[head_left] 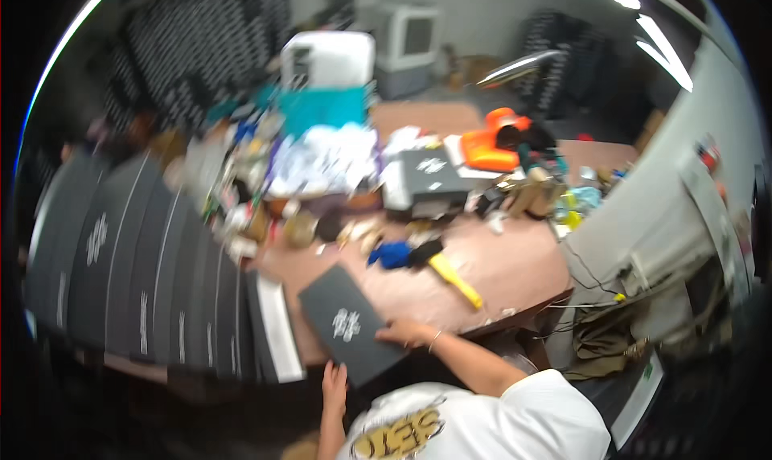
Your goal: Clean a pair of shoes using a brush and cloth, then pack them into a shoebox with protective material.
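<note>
A flat dark grey box with white lettering on its lid lies slanted at the near edge of the table. My right hand, with a thin bracelet at the wrist, grips its right edge, the thumb side over the lid. At the box's lower left edge my left hand holds on with its fingers, partly hidden by the box. Just left of it stands an upright box with a white side, next to a long row of similar dark boxes.
Beyond the box lies a yellow-handled tool beside a blue cloth-like thing. Farther back are a dark box, a bin of white paper, orange items and blurred clutter. The table's edge curves at right, near cables.
</note>
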### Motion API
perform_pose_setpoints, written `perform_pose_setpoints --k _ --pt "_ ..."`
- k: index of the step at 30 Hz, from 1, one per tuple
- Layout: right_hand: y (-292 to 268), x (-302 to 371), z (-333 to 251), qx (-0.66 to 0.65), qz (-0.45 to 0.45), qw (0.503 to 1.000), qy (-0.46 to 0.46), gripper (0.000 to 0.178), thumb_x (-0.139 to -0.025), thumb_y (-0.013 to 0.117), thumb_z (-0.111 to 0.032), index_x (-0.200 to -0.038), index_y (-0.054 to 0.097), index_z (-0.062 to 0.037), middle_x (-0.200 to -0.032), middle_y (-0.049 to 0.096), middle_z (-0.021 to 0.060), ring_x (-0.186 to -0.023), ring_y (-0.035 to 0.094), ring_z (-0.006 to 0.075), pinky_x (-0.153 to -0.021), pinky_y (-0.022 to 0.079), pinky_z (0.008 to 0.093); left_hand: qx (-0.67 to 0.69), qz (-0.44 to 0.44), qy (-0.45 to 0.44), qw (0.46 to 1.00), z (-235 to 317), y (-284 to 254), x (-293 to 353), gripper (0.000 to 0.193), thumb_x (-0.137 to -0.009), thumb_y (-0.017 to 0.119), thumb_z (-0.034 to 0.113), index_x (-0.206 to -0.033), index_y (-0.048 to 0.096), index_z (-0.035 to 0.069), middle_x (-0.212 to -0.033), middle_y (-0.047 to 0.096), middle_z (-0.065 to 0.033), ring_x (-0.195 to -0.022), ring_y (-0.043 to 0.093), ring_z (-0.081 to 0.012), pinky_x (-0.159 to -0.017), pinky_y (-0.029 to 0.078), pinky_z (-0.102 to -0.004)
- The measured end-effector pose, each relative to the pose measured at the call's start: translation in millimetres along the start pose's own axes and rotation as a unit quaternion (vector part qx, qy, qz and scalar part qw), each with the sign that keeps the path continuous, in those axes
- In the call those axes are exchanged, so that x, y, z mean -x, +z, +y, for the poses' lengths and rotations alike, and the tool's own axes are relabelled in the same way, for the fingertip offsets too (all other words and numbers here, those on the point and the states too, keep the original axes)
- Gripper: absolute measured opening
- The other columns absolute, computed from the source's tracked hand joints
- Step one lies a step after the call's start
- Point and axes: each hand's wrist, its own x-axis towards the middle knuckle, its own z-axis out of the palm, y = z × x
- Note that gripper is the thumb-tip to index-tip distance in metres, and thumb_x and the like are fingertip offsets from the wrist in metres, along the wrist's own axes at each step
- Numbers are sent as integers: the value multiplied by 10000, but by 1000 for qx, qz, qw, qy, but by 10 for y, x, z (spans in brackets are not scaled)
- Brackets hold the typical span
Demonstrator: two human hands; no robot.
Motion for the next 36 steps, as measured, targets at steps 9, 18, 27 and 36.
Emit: perform_pose_setpoints --k 9,18,27,36 --pt "-29 -175 236 -23 -32 999 -24 847 -804 553 -637 -1188 497 115 -954 643 210 -822 652 279 -619 523 354 10 -42 35 998 143 40 -405 412 -845 695 204 -1148 526 -20 -1055 589 -104 -920 580 -210 -722 470 -331" --pt "487 -160 603 4 164 976 -146 624 -873 505 -511 -1290 506 -47 -1226 561 227 -1156 522 365 -983 398 420 -27 -33 -10 999 -126 -7 -484 399 -873 657 214 -1182 545 -13 -1098 605 -102 -937 604 -208 -749 520 -365" --pt "423 248 810 -197 165 940 -223 742 -887 555 -463 -1421 313 -7 -1427 363 210 -1315 355 291 -1083 281 383 52 -188 -84 977 183 195 -414 566 -840 683 286 -1297 432 67 -1208 528 -90 -1086 518 -233 -946 421 -369" --pt "-1414 2095 2497 -652 292 692 -100 518 -849 581 -444 -1210 544 -76 -1138 613 84 -1025 600 256 -886 489 426 -398 -143 397 815 963 1349 -63 695 -770 715 250 -1362 411 51 -1394 338 -259 -1289 342 -406 -1060 299 -464"
